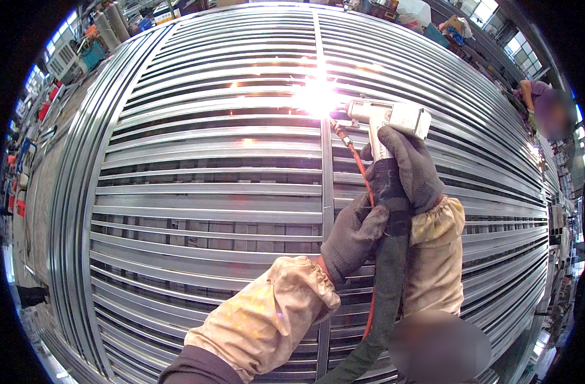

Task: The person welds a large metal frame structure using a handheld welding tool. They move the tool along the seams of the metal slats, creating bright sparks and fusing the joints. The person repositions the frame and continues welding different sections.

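Observation:
A white handheld welding gun (402, 118) points left at a metal frame of many parallel slats (209, 190). At its tip a dazzling white flare (318, 97) with orange sparks hides the spot on the upright bar (326, 160). My right hand (411, 166), in a dark grey glove, wraps the gun's black-taped handle. Just below it, my left hand (356, 237), gloved alike, is closed around the handle's lower end and the thin orange tube (358, 160), which runs up to the tip. Tan protective sleeves (267, 313) cover both forearms. A thick dark sheathed cable (390, 288) hangs from the handle.
A person (529, 96) stands beyond the frame's far right edge, with a small glow (536, 152) near there. Grey cylinders (110, 22) and a pale cabinet (65, 61) stand at the back left. Red items (49, 102) lie along the left side.

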`<action>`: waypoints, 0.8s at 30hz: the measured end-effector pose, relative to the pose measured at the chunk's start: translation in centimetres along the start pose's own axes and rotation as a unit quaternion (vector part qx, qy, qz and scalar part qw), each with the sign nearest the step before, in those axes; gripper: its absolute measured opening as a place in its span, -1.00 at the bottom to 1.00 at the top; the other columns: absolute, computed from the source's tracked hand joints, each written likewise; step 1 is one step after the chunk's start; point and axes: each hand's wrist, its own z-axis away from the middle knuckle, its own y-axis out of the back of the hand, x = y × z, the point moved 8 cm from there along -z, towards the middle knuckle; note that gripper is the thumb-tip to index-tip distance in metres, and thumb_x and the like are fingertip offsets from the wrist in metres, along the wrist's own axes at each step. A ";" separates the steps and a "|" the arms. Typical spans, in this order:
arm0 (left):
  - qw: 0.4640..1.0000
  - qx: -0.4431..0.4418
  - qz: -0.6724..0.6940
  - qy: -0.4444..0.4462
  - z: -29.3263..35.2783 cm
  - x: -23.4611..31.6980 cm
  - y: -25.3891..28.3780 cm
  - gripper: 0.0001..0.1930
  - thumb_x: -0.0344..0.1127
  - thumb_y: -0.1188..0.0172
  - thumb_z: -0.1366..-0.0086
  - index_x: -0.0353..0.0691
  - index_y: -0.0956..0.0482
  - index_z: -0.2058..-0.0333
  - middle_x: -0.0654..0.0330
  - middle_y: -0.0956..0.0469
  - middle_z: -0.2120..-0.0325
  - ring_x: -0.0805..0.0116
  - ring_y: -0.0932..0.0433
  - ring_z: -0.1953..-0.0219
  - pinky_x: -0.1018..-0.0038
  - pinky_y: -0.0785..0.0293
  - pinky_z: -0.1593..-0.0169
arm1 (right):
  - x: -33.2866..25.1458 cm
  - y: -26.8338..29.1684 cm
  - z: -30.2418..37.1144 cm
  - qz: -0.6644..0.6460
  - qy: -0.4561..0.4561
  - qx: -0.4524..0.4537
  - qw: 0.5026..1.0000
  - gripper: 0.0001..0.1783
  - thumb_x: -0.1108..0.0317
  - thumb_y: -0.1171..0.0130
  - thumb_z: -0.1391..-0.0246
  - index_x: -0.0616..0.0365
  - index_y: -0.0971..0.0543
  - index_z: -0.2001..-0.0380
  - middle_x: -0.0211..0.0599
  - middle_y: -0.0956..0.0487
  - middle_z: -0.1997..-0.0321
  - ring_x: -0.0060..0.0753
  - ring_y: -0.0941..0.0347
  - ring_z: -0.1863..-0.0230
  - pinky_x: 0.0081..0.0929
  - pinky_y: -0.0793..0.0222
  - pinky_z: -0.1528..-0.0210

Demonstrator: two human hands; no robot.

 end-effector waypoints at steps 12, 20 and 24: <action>1.000 0.018 -0.013 -0.002 0.2 0.3 -0.2 -0.70 -0.26 -0.05 -0.41 -0.31 -0.45 -0.01 0.41 -0.46 0.38 0.68 -0.31 0.42 0.66 -0.26 0.36 | 0.4 0.1 -0.2 0.001 -0.003 -0.012 1.000 -0.62 0.18 -0.09 -0.27 0.33 -0.53 0.09 -0.18 -0.60 0.39 -0.43 -0.56 0.48 -0.52 -0.48 0.44; 1.000 0.012 -0.029 0.002 0.3 0.2 0.2 -0.72 -0.30 -0.06 -0.40 -0.30 -0.45 -0.01 0.41 -0.46 0.36 0.67 -0.32 0.40 0.63 -0.29 0.33 | -0.2 -0.3 0.0 -0.005 0.012 -0.010 1.000 -0.64 0.20 -0.13 -0.25 0.32 -0.55 0.11 -0.20 -0.61 0.36 -0.46 -0.56 0.47 -0.58 -0.48 0.44; 1.000 0.023 -0.004 -0.006 0.1 0.1 -0.2 -0.73 -0.32 -0.08 -0.38 -0.28 -0.46 0.00 0.43 -0.43 0.40 0.67 -0.30 0.41 0.63 -0.28 0.35 | 0.1 0.1 0.0 -0.014 0.002 -0.019 1.000 -0.64 0.19 -0.13 -0.25 0.33 -0.54 0.11 -0.18 -0.61 0.35 -0.45 -0.56 0.45 -0.56 -0.50 0.43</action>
